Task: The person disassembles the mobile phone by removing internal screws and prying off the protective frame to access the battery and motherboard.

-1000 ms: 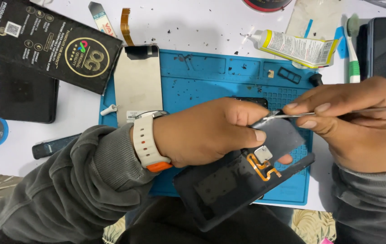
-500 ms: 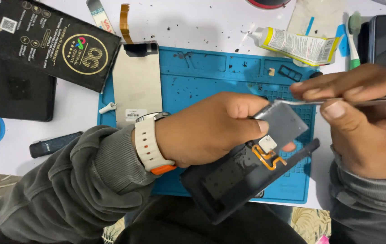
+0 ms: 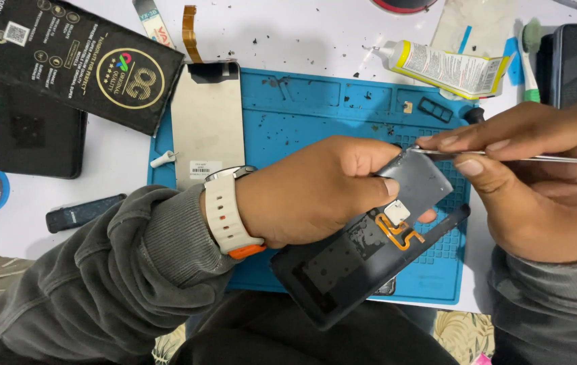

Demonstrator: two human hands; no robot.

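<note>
At frame centre the left hand grips the phone; the right hand pinches tweezers. The grey battery has lifted since a second ago, apparently coming free.

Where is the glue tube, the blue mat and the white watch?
glue tube (image 3: 447, 67), head view, middle of its yellow body.
blue mat (image 3: 315, 115), head view, bare upper part.
white watch (image 3: 224, 209), head view, strap on the left wrist.
</note>
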